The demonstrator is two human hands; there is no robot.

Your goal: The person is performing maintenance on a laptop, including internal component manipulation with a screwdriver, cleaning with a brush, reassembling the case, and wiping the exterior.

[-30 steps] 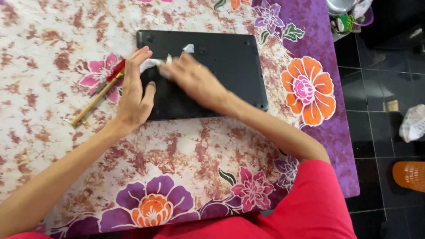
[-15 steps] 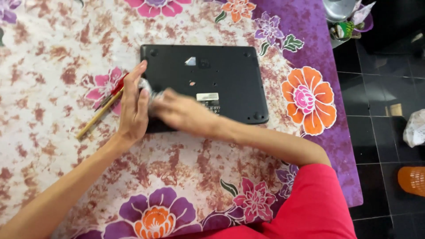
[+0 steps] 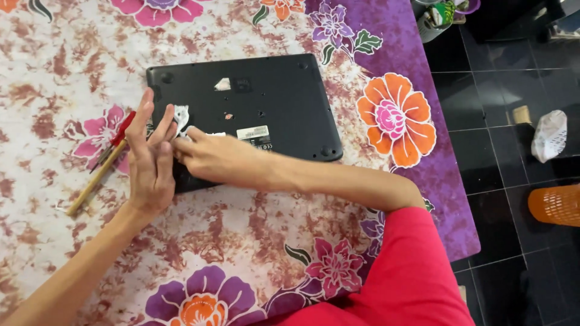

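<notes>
Laptop (image 3: 260, 108) lying bottom-up on the desk (image 3: 254, 241), black underside facing the camera, sitting toward the far middle of the flowery cloth (image 3: 54, 66). Pale sticker scraps on the base near its left end, plus a small white label further right.

Left hand (image 3: 151, 163) flat and released, fingers straight and pointing away, resting over the laptop's left edge, holding nothing. Right hand (image 3: 211, 157) reaching across from the right, fingertips pinched down on the torn white sticker (image 3: 181, 115) at the left part of the base. Grip there looks like a pinch or scrape on the sticker, but can't tell for sure whether anything's actually grasped, since the fingertips are tucked against the left hand.

Screwdriver (image 3: 99, 166) just left of the left hand, lying slanted on the cloth, wooden-looking shaft with a red end, not touched by either hand.

Red sleeve (image 3: 411, 271) at the bottom right. Dark tiled floor (image 3: 513, 241) past the desk's right edge, with a white crumpled bag (image 3: 548, 136) and an orange basket (image 3: 556, 204) down there, well away from the hands. Some cups or containers (image 3: 438, 15) at the top right corner, too cut off to make out.
</notes>
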